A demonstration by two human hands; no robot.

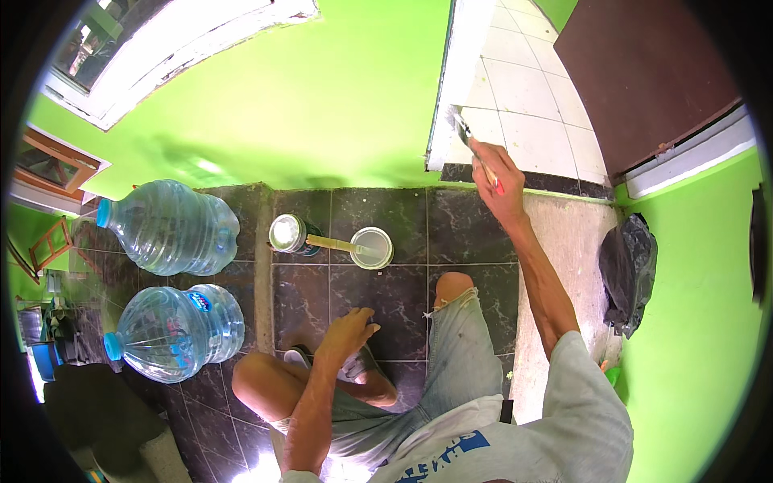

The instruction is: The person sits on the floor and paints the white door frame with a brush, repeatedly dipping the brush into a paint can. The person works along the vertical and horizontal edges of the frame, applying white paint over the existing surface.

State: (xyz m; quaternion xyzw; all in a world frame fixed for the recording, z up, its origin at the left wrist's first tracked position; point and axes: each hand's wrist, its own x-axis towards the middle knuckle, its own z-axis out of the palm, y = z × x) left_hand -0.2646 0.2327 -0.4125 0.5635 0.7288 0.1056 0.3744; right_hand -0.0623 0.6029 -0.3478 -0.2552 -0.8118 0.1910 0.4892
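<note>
My right hand [499,181] is raised at the doorway, fingers closed round the handle of a paintbrush [462,129]. The bristles are at the white door frame [463,60], seemingly against its edge. Above my crossed lower leg hangs my left hand [348,334], its fingers loosely bent, the thumb apart, and nothing visible in it. On the dark tiles in front of me stands a paint can [287,233] with a whitish top. Beside it is a round white tub [380,256]. A flat wooden stick [328,242] reaches from the can's side over into the tub.
Two large clear water bottles [173,227] with blue caps lie at the left. A bright green wall [338,105] rises ahead. White floor tiles [523,80] show through the doorway, beside a brown door [644,76]. A black plastic bag [628,274] is against the right wall.
</note>
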